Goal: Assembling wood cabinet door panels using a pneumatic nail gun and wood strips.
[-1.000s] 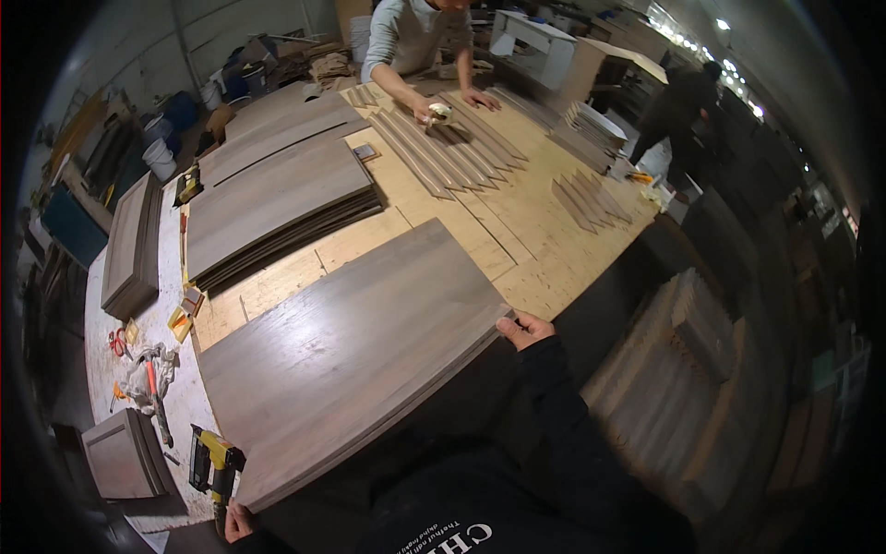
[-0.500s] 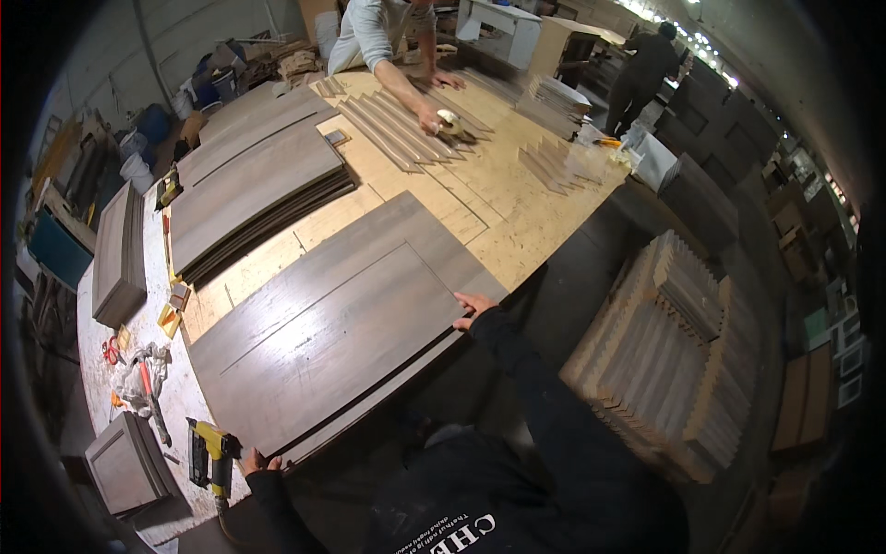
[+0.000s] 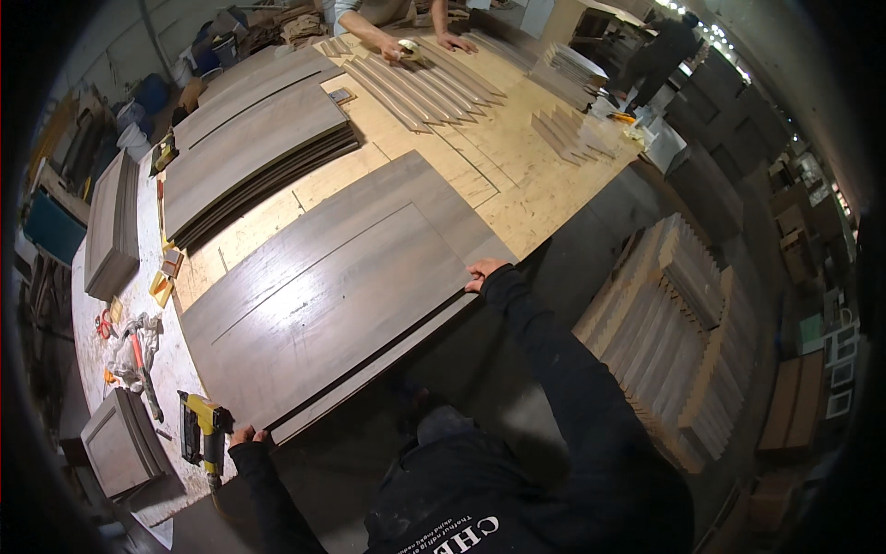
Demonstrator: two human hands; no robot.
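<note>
A large grey-brown wood panel (image 3: 341,268) with thin groove lines lies flat at the near side of the table. Along its near edge a pale strip of another board shows beneath it. My left hand (image 3: 249,435) is closed on the panel's near left corner, beside a yellow and black nail gun (image 3: 205,429). At the near right corner, my right hand (image 3: 482,273) grips the edge, with the undersides of the fingers partly hidden.
Across the table a person's hand (image 3: 397,48) holds a roundish object over wood strips (image 3: 420,92). Stacked panels (image 3: 263,148) lie at the left. A pallet of grey boards (image 3: 664,342) stands right of me. Scissors (image 3: 103,323) and a hammer-like red-handled tool (image 3: 143,365) lie at far left.
My right hand's fingers, stretched over the panel before, are now drawn in at its edge. The other person's hand has moved away and left along the strips. The view has shifted slightly.
</note>
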